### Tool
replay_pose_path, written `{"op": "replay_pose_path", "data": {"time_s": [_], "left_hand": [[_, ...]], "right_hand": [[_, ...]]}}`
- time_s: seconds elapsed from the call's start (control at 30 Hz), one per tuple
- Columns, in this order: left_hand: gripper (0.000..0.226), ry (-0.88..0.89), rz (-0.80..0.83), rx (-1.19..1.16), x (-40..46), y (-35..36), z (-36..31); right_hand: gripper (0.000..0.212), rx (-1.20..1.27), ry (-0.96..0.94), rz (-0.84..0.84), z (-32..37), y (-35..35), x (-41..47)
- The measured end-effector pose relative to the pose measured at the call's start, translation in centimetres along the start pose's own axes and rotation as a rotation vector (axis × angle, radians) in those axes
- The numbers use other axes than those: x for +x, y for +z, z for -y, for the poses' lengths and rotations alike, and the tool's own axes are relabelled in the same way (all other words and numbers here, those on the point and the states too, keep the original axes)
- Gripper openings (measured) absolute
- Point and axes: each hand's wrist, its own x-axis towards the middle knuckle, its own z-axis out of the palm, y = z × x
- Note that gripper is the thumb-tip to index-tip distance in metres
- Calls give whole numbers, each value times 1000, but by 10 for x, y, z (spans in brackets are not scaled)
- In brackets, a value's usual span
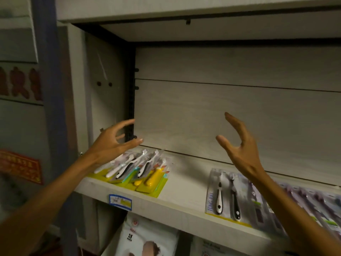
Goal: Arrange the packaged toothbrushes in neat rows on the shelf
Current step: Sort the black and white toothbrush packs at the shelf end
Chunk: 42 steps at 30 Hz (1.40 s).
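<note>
The shelf runs from lower left to right, its pale front edge carrying a blue price label just under the left cluster of packs. On it, toward the left end, lie the yellow-carded toothbrush packs, overlapping and fanned unevenly; toward the right end lie the grey-carded toothbrush packs, side by side along the front edge. Between the two groups is a wide bare stretch of board — open room, with the back panel rising behind it and the upper board well above. My left hand is raised above the yellow packs, fingers spread and loosely bent, holding nothing. My right hand is up over the bare stretch, beside the grey packs — fingers apart, also holding nothing.
</note>
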Motion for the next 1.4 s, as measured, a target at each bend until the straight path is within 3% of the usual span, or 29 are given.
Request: {"op": "replay_pose_path", "data": {"time_s": [0.33, 0.43, 0.63, 0.9, 1.13, 1.27, 1.4], "left_hand": [[33, -362, 159, 422, 2, 20, 33], [40, -402, 229, 558, 3, 29, 37], [41, -438, 173, 651, 10, 36, 40], [35, -489, 63, 545, 13, 28, 40], [18, -408, -130, 362, 12, 12, 20], [28, -197, -326, 239, 6, 38, 5], [26, 20, -407, 172, -4, 81, -10]], "right_hand": [[78, 91, -6, 93, 14, 78, 20], [78, 57, 12, 146, 4, 85, 12], [76, 46, 11, 180, 3, 88, 6], [77, 42, 5, 211, 5, 94, 3], [71, 56, 8, 228, 5, 97, 1], [67, 77, -4, 227, 7, 101, -1], [71, 158, 2, 204, 13, 104, -4]]}}
